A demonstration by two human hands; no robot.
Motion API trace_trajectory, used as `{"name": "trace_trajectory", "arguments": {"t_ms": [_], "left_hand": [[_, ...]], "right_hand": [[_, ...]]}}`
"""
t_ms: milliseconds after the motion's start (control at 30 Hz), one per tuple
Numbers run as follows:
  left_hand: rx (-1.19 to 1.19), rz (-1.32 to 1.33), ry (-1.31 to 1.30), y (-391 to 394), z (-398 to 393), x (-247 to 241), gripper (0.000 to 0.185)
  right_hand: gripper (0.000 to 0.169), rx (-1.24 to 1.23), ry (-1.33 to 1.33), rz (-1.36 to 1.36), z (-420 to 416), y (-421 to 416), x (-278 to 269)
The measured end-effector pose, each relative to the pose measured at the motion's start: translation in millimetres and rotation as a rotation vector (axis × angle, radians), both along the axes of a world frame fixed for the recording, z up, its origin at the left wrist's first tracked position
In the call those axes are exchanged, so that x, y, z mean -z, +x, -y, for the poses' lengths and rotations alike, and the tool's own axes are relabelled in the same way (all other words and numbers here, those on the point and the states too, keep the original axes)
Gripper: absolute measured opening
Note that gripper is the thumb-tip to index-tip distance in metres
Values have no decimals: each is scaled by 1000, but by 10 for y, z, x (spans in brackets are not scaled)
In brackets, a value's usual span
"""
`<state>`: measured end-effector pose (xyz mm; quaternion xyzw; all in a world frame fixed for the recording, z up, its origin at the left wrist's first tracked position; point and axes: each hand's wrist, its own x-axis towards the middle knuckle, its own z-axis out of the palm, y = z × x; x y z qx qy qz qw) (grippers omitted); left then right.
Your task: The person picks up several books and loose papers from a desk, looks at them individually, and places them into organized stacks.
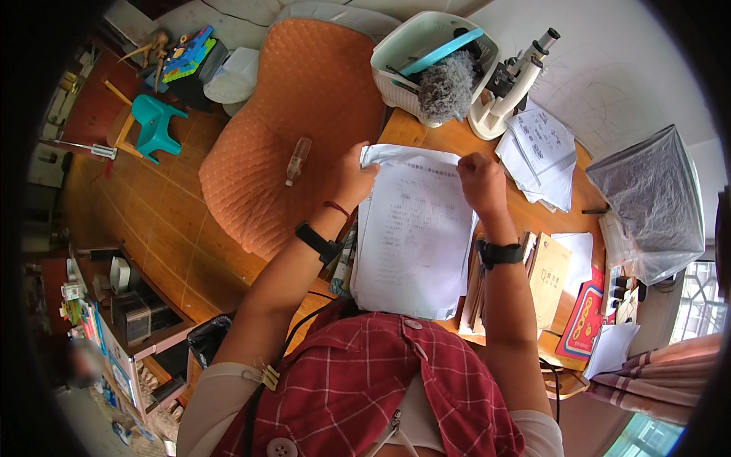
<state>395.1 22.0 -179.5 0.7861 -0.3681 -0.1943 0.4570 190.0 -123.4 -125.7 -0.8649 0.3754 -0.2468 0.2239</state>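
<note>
A stack of printed paper sheets [414, 228] lies before me near the desk's edge, its lower end close to my checked red garment. My left hand [358, 178] grips the top left corner of the stack, where the sheets are bent. At the top right corner, my right hand [483, 181] has its fingers curled in on the paper's edge. Faint print covers the upper sheet. Both wrists carry black bands. Right of the stack stand several brown-covered notebooks [548, 280], partly hidden by my right forearm.
A white plastic basket [394, 85] and a white microscope [502, 108] stand at the desk's far side. Loose papers [539, 151] lie beside them. A plastic-covered object [651, 200] is at right. The orange quilted cover [320, 74] on the left bears a plastic bottle [298, 161].
</note>
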Motion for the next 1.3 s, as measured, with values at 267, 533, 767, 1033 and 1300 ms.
{"name": "trace_trajectory", "arguments": {"t_ms": [267, 533, 767, 1033, 1300], "left_hand": [[99, -188, -98, 11, -54, -75, 54], [132, -256, -116, -10, -100, -77, 74], [233, -155, -59, -71, -226, -383, 79], [264, -636, -360, -457, -491, -400, 87], [484, -373, -57, -475, -502, -371, 61]], "right_hand": [[21, -37, 206, -247, 274, -105, 307], [46, -304, -87, -231, 235, 451, 124], [49, -445, 73, -157, 255, 460, 56], [58, -425, 258, -435, -163, 96, -403], [49, -487, 252, -447, 42, 111, -311]]}}
